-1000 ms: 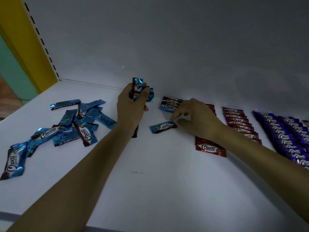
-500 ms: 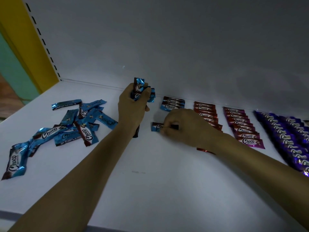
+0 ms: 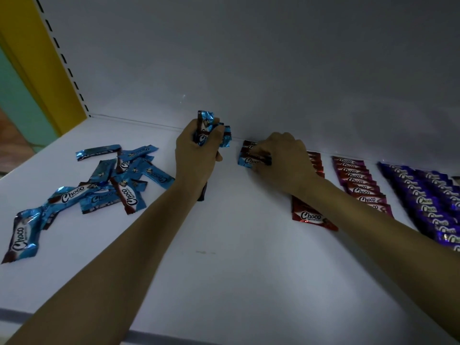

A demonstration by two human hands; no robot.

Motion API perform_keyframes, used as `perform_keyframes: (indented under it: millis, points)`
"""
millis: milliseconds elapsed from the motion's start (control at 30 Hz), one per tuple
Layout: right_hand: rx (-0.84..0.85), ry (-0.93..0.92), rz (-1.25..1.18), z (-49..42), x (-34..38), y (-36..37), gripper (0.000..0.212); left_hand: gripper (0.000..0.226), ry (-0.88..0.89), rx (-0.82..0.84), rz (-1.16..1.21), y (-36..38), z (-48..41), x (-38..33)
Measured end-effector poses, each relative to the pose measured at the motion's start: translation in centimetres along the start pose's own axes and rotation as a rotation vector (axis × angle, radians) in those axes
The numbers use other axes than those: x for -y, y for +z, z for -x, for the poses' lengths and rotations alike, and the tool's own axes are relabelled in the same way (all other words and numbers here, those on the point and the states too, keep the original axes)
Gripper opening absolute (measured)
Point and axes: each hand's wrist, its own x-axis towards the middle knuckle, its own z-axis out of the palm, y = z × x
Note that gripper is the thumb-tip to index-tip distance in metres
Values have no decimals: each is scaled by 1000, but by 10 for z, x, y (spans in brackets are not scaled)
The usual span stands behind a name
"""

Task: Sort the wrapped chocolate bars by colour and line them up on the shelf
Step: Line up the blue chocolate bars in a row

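Blue bundle [image 3: 205,120] gripped, right fingers [image 3: 266,151] pinching bar [image 3: 246,161]

bare forearms [image 3: 119,250], left hand [image 3: 196,158], right hand [image 3: 286,165]

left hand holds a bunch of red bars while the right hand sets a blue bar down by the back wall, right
No: the head view shows the left hand holding a bunch of blue bars, not red. The right hand does set a blue bar by the back wall.
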Motion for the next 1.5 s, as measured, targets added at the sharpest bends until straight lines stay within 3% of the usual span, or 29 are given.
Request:
perform_keyframes:
  millis: [33, 100, 167, 233, 333, 600, 700, 867, 1033, 1133, 1200, 1333, 1500]
  points:
    - [-24, -4, 8, 1, 2, -1, 32, 18, -7, -5, 32, 1, 0, -2]
    - [-43, 4, -236, 7, 15, -6, 28, 16, -43, -22, 120, 1, 0, -5]
    - [109, 61, -654, 18, 40, -14, 36, 10, -113, -40, 211, 0, 0, -8]
    - [240, 90, -891, 27, 62, -15, 33, 8, -207, -33, 351, 0, 2, -12]
    - [208, 119, -1059, 31, 74, -12, 24, 12, -302, 26, 553, -1, 4, -17]
    - [276, 277, -1318, 33, 73, -15, 7, 19, -336, 4, 598, 2, 7, -12]
    - [293, 277, -1269, 34, 75, -14, 20, 17, -348, -30, 556, 2, 6, -10]
    - [299, 327, -1329, 34, 70, -19, 15, 21, -289, -65, 546, 3, 5, -11]
    - [291, 327, -1196, 37, 52, -32, 7, 15, -151, -53, 199, 4, 1, -6]
    - [287, 345, -1120, 37, 40, -38, 9, 17, -105, 8, 135, 7, 5, -7]
    - [282, 302, -983, 35, 34, -39, 9, 18, -87, 27, 123, 8, 6, -8]
    - [309, 60, -463, 30, 22, -33, 22, 17, -88, 31, 121, 7, 5, -8]
    - [190, 41, -249, 24, 10, -15, 13, 21, -82, 44, 126, 7, 5, -7]
